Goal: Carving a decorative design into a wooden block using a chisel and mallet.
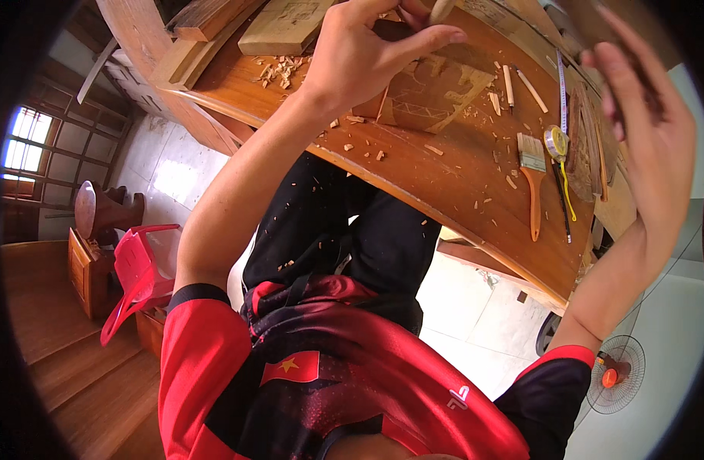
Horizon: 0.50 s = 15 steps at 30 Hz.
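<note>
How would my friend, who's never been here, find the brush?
Start at the big brown wooden table and look toward its right side, where a round yellow tape measure lies. Just left of that is the brush, lying flat. Unlike the thin sticks around it, it has a wide head of pale bristles and a fat orange handle.

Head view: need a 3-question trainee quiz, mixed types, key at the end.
1. Multiple choice: what lies right beside the brush?
A) scissors
B) yellow tape measure
C) cup

2. True or false: the brush's handle points toward the top of the picture.

3. Short answer: which of the person's hands is nearer the patterned wooden board?

Key:
1. B
2. False; it points toward the bottom.
3. The left hand.
</note>
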Tool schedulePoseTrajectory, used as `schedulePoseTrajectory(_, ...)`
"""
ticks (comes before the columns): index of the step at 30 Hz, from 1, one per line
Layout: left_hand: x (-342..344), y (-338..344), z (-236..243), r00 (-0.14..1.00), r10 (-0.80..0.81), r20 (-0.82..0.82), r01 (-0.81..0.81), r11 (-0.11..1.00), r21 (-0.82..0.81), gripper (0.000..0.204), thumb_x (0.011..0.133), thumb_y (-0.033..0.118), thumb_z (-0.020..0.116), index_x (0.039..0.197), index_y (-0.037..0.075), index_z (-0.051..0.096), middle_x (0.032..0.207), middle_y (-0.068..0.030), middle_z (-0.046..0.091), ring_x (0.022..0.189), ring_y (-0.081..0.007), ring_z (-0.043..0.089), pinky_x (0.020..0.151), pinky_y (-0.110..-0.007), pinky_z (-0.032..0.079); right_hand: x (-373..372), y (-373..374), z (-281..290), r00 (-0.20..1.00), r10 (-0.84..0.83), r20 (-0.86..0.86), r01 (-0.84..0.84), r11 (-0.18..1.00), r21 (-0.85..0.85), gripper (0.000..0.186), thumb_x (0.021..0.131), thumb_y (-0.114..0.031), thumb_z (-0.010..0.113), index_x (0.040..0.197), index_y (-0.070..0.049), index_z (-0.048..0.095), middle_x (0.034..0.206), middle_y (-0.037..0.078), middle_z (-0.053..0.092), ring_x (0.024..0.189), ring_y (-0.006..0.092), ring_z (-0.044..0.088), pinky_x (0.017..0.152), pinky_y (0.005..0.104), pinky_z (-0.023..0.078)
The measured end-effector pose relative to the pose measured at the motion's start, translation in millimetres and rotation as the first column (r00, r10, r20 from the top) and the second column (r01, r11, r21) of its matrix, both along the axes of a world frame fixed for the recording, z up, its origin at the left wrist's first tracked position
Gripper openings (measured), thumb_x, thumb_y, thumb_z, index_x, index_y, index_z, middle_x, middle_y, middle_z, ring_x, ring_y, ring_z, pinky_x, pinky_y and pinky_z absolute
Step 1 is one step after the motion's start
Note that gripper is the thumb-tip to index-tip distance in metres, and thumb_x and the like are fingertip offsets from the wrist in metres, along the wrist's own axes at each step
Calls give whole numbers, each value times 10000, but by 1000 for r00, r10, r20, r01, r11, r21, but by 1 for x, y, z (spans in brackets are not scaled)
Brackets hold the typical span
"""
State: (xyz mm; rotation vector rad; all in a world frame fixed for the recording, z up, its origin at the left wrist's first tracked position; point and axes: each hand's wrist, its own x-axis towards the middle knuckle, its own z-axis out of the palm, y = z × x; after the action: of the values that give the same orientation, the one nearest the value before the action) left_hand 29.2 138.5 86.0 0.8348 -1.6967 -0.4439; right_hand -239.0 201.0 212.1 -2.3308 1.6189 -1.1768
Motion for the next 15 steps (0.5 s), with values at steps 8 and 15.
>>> schedulePoseTrajectory(8,1,0,-3,998,-46,-34,46,999,10,272,887,196,850,898,-20,685,819,-84,688,702,-136,645,602,-283,515,6,3,-7,994,-89,59,91,995,-35,352,1042,-283,651,1345,-110,697,1071,10,747,726,5,468,581,167,339)
schedulePoseTrajectory(15,-2,-1,0,996,-83,-34,84,996,36,272,908,197,831,890,-16,662,804,-69,665,693,-123,656,601,-276,533,-10,11,-11,987,10,158,9,993,-115,298,1028,-267,672,1271,-111,744,1133,9,753,738,-1,486,586,170,350)
